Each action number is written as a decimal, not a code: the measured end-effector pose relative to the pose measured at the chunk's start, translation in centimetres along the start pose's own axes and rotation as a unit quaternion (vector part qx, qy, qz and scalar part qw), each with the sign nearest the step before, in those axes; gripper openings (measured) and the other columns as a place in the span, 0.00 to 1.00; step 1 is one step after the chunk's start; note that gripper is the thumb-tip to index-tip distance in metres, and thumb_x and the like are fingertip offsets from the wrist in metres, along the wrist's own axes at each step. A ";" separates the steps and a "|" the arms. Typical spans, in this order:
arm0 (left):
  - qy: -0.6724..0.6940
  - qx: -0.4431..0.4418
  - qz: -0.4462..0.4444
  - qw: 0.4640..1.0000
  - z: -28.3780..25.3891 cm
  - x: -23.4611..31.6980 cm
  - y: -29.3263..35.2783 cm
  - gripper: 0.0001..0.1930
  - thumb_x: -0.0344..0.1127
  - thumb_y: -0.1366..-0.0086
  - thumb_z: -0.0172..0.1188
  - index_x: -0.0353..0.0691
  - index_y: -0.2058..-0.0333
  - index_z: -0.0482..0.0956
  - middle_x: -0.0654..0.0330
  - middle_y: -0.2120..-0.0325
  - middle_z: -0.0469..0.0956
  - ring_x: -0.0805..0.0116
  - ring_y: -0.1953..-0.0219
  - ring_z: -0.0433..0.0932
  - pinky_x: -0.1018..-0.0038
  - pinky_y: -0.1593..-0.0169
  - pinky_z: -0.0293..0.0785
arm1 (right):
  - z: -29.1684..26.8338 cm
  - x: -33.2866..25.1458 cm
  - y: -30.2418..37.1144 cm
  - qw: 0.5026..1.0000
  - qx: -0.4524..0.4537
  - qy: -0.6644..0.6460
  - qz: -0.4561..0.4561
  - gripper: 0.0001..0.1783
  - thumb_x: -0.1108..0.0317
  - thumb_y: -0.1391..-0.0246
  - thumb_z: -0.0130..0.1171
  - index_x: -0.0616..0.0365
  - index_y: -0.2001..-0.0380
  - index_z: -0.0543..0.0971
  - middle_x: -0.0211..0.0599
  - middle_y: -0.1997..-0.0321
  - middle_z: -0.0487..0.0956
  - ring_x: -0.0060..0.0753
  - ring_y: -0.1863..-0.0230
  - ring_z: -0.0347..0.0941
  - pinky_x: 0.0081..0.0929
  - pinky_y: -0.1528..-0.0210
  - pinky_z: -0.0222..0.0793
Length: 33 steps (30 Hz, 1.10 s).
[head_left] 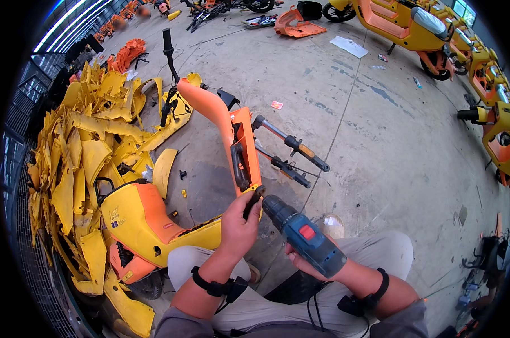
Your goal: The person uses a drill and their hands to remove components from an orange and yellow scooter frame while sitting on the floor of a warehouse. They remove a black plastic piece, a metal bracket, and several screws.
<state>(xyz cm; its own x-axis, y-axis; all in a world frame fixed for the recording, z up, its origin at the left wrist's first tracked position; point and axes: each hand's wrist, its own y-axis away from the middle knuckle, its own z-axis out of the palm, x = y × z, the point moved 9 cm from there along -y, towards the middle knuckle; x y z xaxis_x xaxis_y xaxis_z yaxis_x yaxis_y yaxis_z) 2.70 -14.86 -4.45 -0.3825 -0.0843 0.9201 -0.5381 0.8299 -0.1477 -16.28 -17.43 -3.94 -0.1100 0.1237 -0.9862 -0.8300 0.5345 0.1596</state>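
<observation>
In my right hand (311, 265) is a blue and black cordless drill (308, 234), its chuck pointing up and left. My left hand (238, 224) pinches a small black part (255, 201) at the lower end of the orange front panel, just left of the chuck. What this part is, I cannot make out. Both hands are over a partly stripped yellow and orange scooter (153, 217) between my knees and the pile at the left. Its fork (294, 147) sticks out to the right with no wheel, and a black handlebar grip (167, 42) rises at its far end.
A tall heap of yellow body panels (86, 152) lies along the left side. Orange panels (128, 54) sit behind it. Whole yellow scooters (401, 22) line the right and far right. A white sheet (349, 46) and a small red card (277, 105) lie on the concrete floor.
</observation>
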 end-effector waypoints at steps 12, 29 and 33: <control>0.067 -0.003 -0.031 0.997 0.1 -0.2 0.2 0.12 0.28 0.36 0.61 0.29 0.56 0.77 0.58 0.70 0.78 0.77 0.70 0.75 0.78 0.64 0.72 | -0.3 -0.3 0.0 0.995 0.029 0.056 -0.082 0.29 0.73 0.52 0.66 0.59 0.46 0.70 0.32 0.66 0.78 0.24 0.66 0.75 0.25 0.59 0.72; 0.097 -0.006 -0.059 0.994 0.3 -0.4 0.2 0.12 0.27 0.35 0.60 0.29 0.54 0.77 0.63 0.70 0.78 0.81 0.69 0.74 0.82 0.64 0.71 | -0.5 -1.6 0.3 0.994 0.038 0.080 -0.071 0.12 0.74 0.52 0.61 0.55 0.61 0.76 0.33 0.66 0.78 0.34 0.63 0.78 0.27 0.59 0.74; 0.102 -0.004 -0.063 0.993 0.3 -0.7 0.3 0.12 0.27 0.35 0.60 0.29 0.54 0.77 0.63 0.70 0.79 0.81 0.69 0.74 0.81 0.64 0.71 | -0.5 -1.4 0.3 0.997 0.035 0.049 -0.058 0.13 0.74 0.52 0.62 0.56 0.61 0.76 0.32 0.66 0.77 0.33 0.63 0.77 0.27 0.59 0.74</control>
<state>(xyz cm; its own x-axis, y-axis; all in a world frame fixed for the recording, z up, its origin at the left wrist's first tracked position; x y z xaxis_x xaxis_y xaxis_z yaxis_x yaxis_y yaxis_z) 2.59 -14.74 -5.22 -0.1532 -0.0748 0.9854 -0.5660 0.8240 -0.0254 -16.63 -17.88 -2.52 -0.0722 -0.0224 -0.9971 -0.8000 0.5983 0.0445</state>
